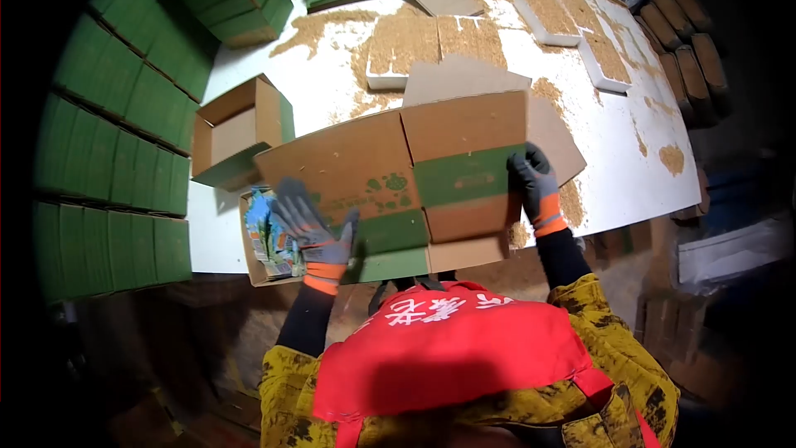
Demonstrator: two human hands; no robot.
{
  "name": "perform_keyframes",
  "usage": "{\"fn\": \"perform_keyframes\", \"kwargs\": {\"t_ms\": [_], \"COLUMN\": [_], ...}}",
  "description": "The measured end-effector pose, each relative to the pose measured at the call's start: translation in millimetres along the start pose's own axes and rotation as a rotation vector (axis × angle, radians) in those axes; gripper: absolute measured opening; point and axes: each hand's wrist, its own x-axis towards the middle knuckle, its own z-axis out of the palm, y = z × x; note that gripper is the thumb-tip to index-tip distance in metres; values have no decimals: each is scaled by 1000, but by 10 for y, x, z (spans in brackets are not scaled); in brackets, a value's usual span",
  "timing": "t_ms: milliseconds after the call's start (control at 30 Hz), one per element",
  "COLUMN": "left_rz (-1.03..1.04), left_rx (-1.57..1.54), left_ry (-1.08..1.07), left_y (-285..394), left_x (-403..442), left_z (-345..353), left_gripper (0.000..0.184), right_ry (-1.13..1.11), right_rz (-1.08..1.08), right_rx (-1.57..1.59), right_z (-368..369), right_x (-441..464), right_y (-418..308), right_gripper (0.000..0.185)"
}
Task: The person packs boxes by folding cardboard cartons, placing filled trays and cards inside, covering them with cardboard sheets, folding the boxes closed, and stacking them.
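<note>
A large brown and green cardboard box (352, 162), folded flat or nearly so, spans the space in front of my body. My right hand (535, 182), in a grey glove with an orange cuff, grips its right edge with bent fingers. My left hand (311, 228), gloved alike, lies against the lower left part of the cardboard with fingers stretched out and thumb apart. Just left of it is a small open carton (253, 249) holding blue printed packets (269, 228). Behind that stands an open, assembled box (274, 116) with a green band.
Stacks of green boxes (116, 174) line the left side. On the white table (315, 87) lie white trays (390, 80) of brown granules, spilled granules (672, 159) and loose cardboard sheets (456, 75). Brown packs (684, 50) are piled beyond the right edge.
</note>
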Motion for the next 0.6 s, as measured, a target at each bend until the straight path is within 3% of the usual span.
{"fn": "perform_keyframes", "kwargs": {"t_ms": [67,133,167,200,267,300,333,367,400,433,467,533,600], "left_rz": [190,312,386,343,317,253,-25,-11,6,-214,-222,-224,-108], "left_rx": [-14,137,71,-57,-135,-248,-582,-671,-760,-813,-791,-750,-637], "left_ry": [291,-11,-106,-255,-395,-510,-748,-886,-1016,-1108,-1123,-1155,-1061], "left_y": [259,500,526,529,537,494,576,519,469,550,543,447,405], "left_x": [541,996,998,953,967,1037,1128,1181,1228,1223,1224,1285,1270], "left_z": [-560,-1127,-1171,-1148,-1264,-1319,-1468,-1456,-1449,-1456,-1447,-1369,-1322], "left_gripper": [90,67,47,40,36,33,30,28,27,22,22,22,19], "right_ry": [-248,-360,-331,-297,124,159,87,-96,-313,-402,-511,-518,-638], "right_rz": [-263,-272,-104,-108,-638,-844,-1084,-1175,-1112,-1098,-1100,-1128,-1174], "right_rx": [-131,-233,-176,-224,-664,-655,-657,-742,-978,-1091,-1213,-1272,-1271], "right_z": [-132,-286,-345,-388,-97,113,286,525,753,980,1073,1025,889], "right_x": [140,284,309,303,0,-149,-213,-344,-456,-577,-607,-663,-777], "right_y": [-225,-297,-275,-240,-565,-812,-922,-1101,-1264,-1298,-1223,-1176,-1217], "right_gripper": [26,28,28,36,49,58,63,64,69,72,71,69,59]}}
